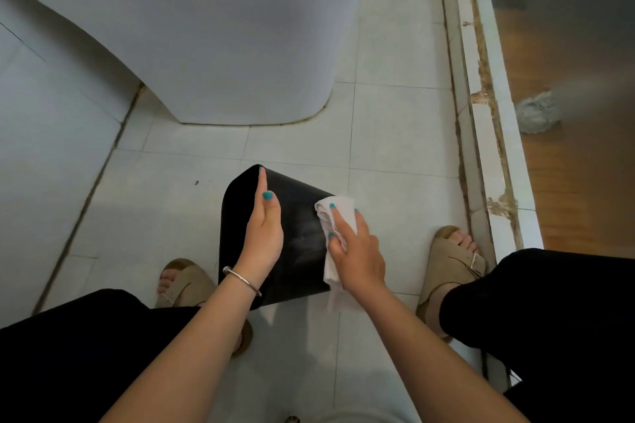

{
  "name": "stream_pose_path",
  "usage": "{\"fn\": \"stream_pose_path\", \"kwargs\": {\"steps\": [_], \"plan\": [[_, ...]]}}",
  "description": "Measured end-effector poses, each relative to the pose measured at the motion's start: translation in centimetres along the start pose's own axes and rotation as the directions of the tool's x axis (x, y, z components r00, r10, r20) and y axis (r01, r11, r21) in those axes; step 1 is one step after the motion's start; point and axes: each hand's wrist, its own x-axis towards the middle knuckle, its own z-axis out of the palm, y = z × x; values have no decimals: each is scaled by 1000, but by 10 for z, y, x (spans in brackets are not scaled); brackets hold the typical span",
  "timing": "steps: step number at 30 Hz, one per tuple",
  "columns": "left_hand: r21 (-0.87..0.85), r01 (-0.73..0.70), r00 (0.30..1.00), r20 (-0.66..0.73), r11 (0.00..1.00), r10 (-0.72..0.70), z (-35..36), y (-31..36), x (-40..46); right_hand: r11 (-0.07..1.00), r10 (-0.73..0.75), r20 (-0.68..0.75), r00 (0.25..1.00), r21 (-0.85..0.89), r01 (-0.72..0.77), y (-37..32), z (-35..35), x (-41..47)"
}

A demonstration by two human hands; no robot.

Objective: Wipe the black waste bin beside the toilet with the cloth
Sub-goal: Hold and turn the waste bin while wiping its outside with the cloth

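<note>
The black waste bin (pixel 302 233) lies tipped over on the tiled floor between my feet, its side facing up. My left hand (pixel 263 227) rests flat on the bin's left part, fingers straight, thumb out. My right hand (pixel 354 247) presses a crumpled white cloth (pixel 335 216) against the bin's right side, fingers spread over the cloth. The cloth hangs down past the bin's lower right edge.
A white toilet (pixel 220 45) stands just beyond the bin. A worn white door sill (pixel 481 113) runs along the right, with wooden floor (pixel 567 148) and a pale mop head (pixel 537 110) beyond. My sandalled feet (pixel 453 264) flank the bin.
</note>
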Motion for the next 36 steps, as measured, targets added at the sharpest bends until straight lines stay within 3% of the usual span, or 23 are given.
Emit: {"fn": "stream_pose_path", "kwargs": {"steps": [4, 8, 15, 20, 27, 36], "plan": [[14, -3, 1000, 8, 1000, 3, 4, -1, 3, 985, 153, 62, 986, 66, -157, 18, -4, 18], [26, -4, 1000, 15, 1000, 4, 1, -3, 5, 986, 159, 72, 985, 45, -162, 2, -3, 22], [87, -60, 998, -13, 994, 61, 10, 1, 0, 991, -128, 6, 992, 42, 127, -43, -16, 12], [-16, -56, 998, 0, 998, 56, 13, 2, -1, 933, -321, -41, 946, 158, 323, -76, -24, 4], [-38, -27, 1000, 15, 999, 27, 23, 2, 1, 936, -312, -75, 947, 147, 320, -70, -31, 6], [38, -72, 995, 72, 997, 69, 18, 5, 2, 954, -295, -9, 955, 60, 295, -53, -32, 18]]}}
